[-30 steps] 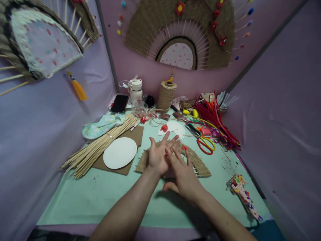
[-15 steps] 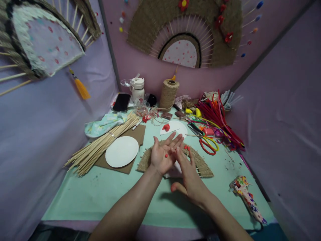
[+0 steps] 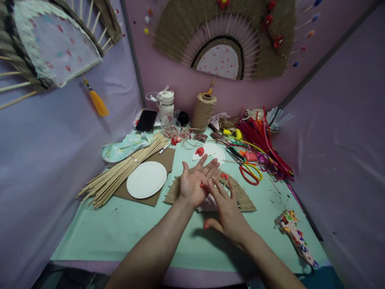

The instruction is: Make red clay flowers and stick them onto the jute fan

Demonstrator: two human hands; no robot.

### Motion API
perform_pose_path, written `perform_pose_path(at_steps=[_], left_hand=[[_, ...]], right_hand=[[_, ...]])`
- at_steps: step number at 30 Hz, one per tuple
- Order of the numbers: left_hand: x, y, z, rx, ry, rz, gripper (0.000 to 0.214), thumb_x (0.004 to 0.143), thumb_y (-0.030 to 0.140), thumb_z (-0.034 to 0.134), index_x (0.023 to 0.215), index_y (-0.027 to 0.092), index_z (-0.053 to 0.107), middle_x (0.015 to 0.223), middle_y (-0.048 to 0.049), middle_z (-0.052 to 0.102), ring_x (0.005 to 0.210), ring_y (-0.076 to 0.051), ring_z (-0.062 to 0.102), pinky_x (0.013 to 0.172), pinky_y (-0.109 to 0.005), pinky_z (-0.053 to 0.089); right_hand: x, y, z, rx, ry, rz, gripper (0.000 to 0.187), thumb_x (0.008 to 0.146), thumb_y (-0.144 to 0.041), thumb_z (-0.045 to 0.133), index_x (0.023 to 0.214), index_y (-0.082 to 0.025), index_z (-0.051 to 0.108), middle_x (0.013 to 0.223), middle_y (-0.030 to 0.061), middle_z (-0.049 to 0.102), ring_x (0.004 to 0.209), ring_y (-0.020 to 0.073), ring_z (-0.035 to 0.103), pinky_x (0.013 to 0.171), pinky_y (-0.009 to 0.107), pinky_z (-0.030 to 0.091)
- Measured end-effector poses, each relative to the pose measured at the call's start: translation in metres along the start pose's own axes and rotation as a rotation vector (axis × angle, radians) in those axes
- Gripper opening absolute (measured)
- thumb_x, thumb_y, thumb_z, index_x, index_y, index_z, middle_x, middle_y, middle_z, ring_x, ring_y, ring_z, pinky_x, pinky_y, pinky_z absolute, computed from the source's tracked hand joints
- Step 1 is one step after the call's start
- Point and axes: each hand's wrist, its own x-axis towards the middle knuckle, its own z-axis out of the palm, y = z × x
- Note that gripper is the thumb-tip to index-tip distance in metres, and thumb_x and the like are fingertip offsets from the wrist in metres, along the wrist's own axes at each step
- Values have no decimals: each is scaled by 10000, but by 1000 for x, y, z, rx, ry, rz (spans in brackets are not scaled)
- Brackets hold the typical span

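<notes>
My left hand is palm up and open, fingers spread, above a woven twine fan. A small red ball, looking like modelling clay, rests loose on its palm, partly covered. My right hand is open, with its outstretched fingertips laid over the left palm at the ball; its thumb stands apart and has a reddish tip. Small red pieces sit on the fan's upper part. Behind my hands, a larger red lump lies on a cut white paper plate.
On the left are bundled bamboo sticks and a white oval plate on cardboard. Scissors and red pipe cleaners lie right, a patterned glue gun nearer. A twine spool stands at the back.
My right fingertips have shifted left onto the red ball, which was fully visible on the left palm before. The ball sits slightly further right and higher. The camera view has moved a little.
</notes>
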Motion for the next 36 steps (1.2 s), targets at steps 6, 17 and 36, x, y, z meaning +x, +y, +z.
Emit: perform_pose_path(at_steps=[6,17,36], left_hand=[[-1,-1,0,15,-2,-33,782,842,738,350,1363,175,501,1359,-193,550,1343,-321,447,1111,-476,316],[-1,2,1,6,16,-30,766,844,738,344,1355,192,507,1314,-182,579,1334,-313,456,1079,-467,353],[-2,-5,-1,-2,11,-75,788,874,705,326,1393,127,463,1347,-211,564,1317,-306,485,1048,-434,404]], right_hand=[[0,-8,0,6,-46,-61,1105,766,-839,304,1546,-113,11,1445,201,476,1420,352,310,1132,643,150],[2,-9,1,-29,-48,-66,1110,763,-838,322,1545,-120,-4,1441,188,486,1416,340,318,1136,638,143],[8,-7,-2,29,-16,-10,1041,835,-761,386,1545,-113,-12,1509,213,377,1449,328,256,1151,621,134]])
